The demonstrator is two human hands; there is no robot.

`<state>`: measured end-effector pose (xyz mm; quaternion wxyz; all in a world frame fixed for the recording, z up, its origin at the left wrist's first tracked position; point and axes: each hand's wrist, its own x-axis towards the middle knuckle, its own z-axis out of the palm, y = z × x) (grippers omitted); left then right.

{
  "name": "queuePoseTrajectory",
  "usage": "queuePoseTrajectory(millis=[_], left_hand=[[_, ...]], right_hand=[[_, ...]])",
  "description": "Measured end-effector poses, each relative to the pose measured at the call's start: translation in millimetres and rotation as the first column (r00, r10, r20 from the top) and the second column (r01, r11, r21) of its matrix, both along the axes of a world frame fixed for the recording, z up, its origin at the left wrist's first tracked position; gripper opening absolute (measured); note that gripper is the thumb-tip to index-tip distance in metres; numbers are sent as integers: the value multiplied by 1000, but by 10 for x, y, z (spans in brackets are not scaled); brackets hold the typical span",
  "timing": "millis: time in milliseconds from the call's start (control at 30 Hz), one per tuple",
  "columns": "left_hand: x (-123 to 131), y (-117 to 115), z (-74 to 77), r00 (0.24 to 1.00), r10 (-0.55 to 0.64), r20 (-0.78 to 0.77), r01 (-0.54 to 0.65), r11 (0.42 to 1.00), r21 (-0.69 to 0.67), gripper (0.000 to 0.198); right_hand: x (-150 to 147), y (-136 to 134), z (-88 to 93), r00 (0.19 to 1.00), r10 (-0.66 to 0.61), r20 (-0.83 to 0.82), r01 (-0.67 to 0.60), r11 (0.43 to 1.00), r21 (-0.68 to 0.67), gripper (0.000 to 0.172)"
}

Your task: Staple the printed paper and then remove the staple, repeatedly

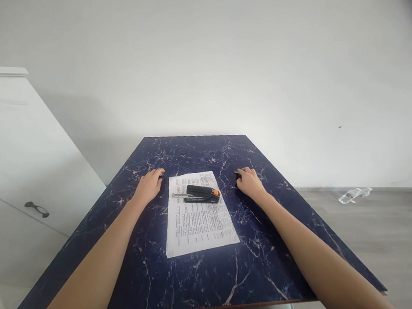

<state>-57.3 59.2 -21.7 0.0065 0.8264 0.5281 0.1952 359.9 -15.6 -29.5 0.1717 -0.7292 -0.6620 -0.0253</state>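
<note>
In the head view, a black stapler (pixel 202 194) with an orange patch lies on the printed paper (pixel 200 226), in its upper half, on the blue marbled table (pixel 205 278); its metal rail (pixel 179 195) sticks out toward nine o'clock and the orange end points toward three. With the stapler as the dial's centre, the left hand (pixel 150 186) rests palm down between nine and ten o'clock, fingers loosely curled, and the right hand (pixel 250 182) sits close to three, its fingers bent inward. Small dark shapes show at the fingertips of both, so I cannot tell whether either holds anything. Neither hand touches the stapler or the paper. The likeliest trouble is the paper slipping or skewing if tugged, since only the stapler lies on it; a careless grab at the jutting rail could bend it or pinch a finger. As for containers, the stapler's staple channel is too small to read for contents; the white cabinet (pixel 10 136) at ten o'clock appears closed, hiding its inside; and on the floor (pixel 394 239) at three lies clear plastic packaging (pixel 354 195), its contents unclear.
</note>
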Motion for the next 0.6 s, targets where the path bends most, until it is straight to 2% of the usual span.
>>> queuePoseTrajectory(millis=[133,267,367,467,600], left_hand=[[-12,15,13,997,-39,61,39,999,1,41],[-36,12,33,995,-13,103,14,1000,-10,33],[-28,-28,85,990,-6,140,-2,999,54,24],[29,-113,168,971,-53,233,30,995,100,23],[142,-270,279,918,-127,376,154,987,-43,24]], right_hand=[[33,45,-29,1000,12,-11,-12,1000,12,52],[22,35,-68,999,-17,-36,18,999,45,48],[-7,25,-97,997,-25,-73,32,996,86,44],[-42,21,-111,996,-16,-92,26,994,105,41],[-59,28,-121,995,-23,-99,34,993,110,40]])
